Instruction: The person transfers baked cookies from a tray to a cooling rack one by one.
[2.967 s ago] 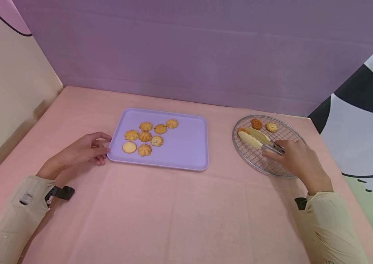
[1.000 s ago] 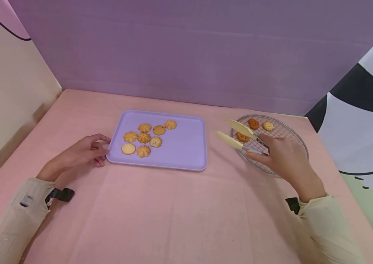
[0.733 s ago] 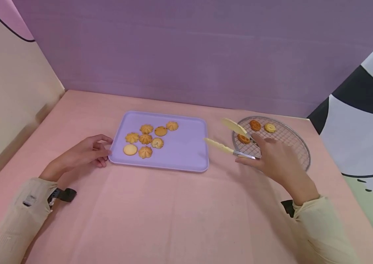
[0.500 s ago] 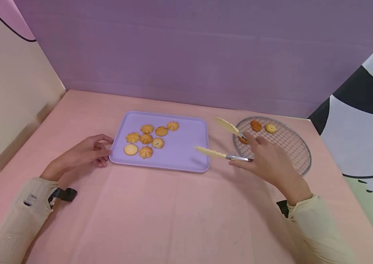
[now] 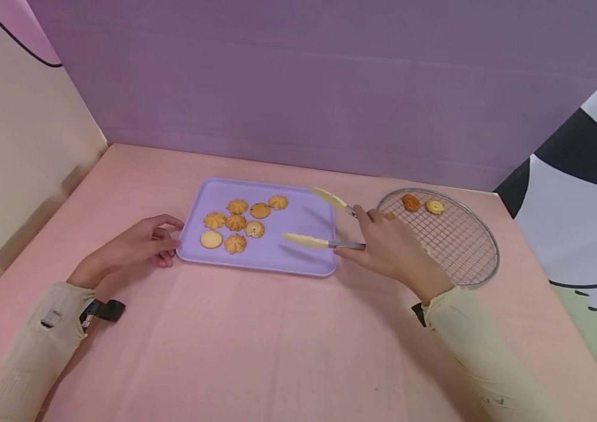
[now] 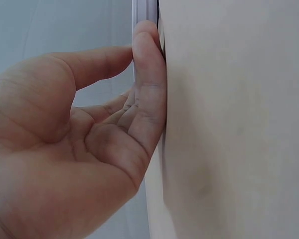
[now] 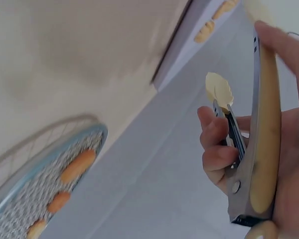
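Note:
My left hand holds the left edge of a lilac tray, with thumb and fingers at its rim. Round, flower-shaped and speckled biscuits lie on the tray's left and middle part. My right hand grips metal tongs with cream tips. The arms of the tongs are spread, and their tips hang over the tray's right half with nothing between them. In the right wrist view, fingers and thumb wrap the handles of the tongs.
A round wire rack stands to the right. On it sit a brown biscuit and a pale ring-like biscuit; another brown one is mostly hidden behind my right hand. A purple wall rises behind the pink tabletop.
My right hand has carried the tongs left from the rack to above the tray. Their tips spread apart, and the brown biscuit stayed on the rack. My left hand keeps its place.

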Demonstrator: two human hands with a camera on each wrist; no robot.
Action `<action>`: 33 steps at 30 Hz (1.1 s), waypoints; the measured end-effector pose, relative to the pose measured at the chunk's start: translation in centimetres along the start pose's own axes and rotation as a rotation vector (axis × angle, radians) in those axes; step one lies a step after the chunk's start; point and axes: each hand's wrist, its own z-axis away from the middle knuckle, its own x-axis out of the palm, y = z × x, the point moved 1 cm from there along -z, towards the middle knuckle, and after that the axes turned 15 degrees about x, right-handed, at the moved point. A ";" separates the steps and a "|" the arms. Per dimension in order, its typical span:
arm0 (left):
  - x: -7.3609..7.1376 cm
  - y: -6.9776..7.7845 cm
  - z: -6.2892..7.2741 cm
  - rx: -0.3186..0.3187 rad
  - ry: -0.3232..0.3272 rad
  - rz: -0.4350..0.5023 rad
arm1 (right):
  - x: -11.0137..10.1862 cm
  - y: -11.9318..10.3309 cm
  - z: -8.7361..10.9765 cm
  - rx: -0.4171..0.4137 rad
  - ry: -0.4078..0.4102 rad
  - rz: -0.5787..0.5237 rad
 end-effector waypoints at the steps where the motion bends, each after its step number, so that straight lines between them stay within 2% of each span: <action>1: 0.0 0.0 0.0 0.000 0.000 0.004 | 0.2 -0.2 -0.3 -0.019 0.004 0.008; 4: 0.1 0.0 -0.1 -0.008 -0.001 0.000 | 0.8 -0.8 -1.3 -0.076 0.014 0.030; 8: 0.1 0.1 -0.1 -0.027 -0.001 -0.001 | 1.3 -1.4 -2.5 -0.100 -0.028 0.035; 13: 0.1 0.1 -0.2 -0.028 0.000 0.013 | 1.6 -2.3 -4.1 -0.066 -0.110 0.006; 20: 0.0 0.1 -0.1 -0.017 0.004 0.015 | 2.0 -3.4 -6.4 -0.032 -0.157 -0.030; 33: 0.0 0.1 -0.2 -0.023 0.006 0.020 | 1.7 -4.7 -6.8 -0.032 -0.128 -0.017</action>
